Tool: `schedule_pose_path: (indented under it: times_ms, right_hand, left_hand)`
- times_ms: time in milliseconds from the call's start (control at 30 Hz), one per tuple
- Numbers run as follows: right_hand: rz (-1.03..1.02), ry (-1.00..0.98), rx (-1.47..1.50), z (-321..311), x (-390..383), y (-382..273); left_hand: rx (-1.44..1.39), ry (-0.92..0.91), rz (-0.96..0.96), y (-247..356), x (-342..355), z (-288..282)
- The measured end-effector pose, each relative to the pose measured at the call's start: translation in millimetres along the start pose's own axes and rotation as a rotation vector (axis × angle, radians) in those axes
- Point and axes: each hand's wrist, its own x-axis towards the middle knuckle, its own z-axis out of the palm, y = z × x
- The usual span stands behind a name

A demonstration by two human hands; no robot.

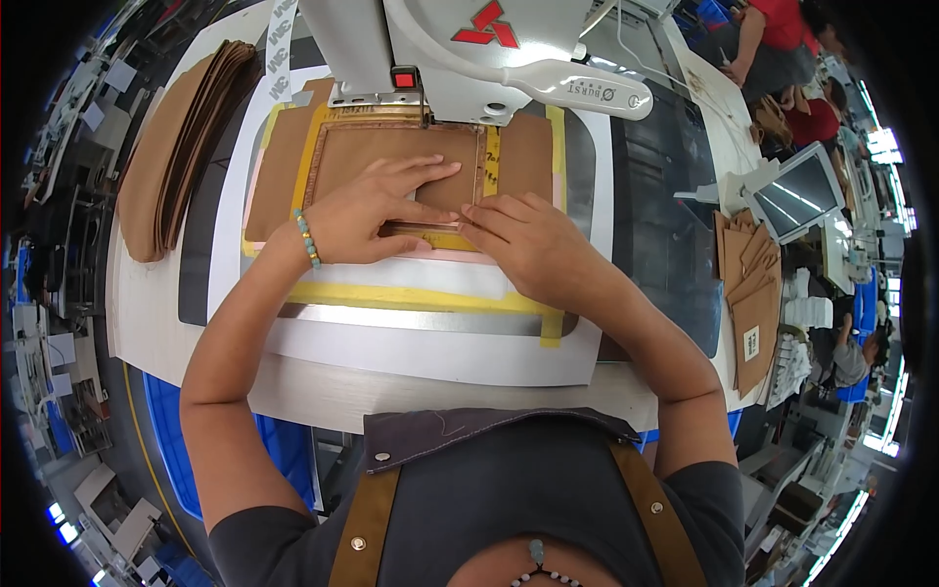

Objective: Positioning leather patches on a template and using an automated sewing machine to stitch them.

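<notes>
A brown fabric piece (362,152) lies within a yellow-edged template frame (308,161) under the head of a white sewing machine (548,64). My left hand (367,201) rests flat on the fabric, fingers spread, its thumb and index finger reaching the frame's near edge. At the frame's near right corner is my right hand (533,240), with its fingers bent and drawn together at the fabric's edge; what lies beneath the fingertips is partly hidden. Larger brown panels (528,157) show on both sides of the frame. White sheeting (430,357) and yellow tape (411,293) surround it.
A thick stack of brown panels (161,166) stands at the table's left. To the right are a tilted screen (797,191) and more brown pieces (748,313). Blue bins (171,430) sit below the table edge. Other people (773,49) work at far right.
</notes>
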Motion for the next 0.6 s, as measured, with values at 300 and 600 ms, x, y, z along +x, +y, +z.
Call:
schedule_pose_path:
  times_ms: [300, 600]
  right_hand:
    - [0.016, 0.008, -0.002, 1.3, 1.7, -0.3]
    - [0.137, 0.022, -0.003, -20.3, -15.5, 23.3]
  left_hand:
    - [0.007, -0.026, -0.021, 0.3, 8.1, -8.6]
    - [0.022, -0.016, -0.025, -4.1, 12.8, -8.8]
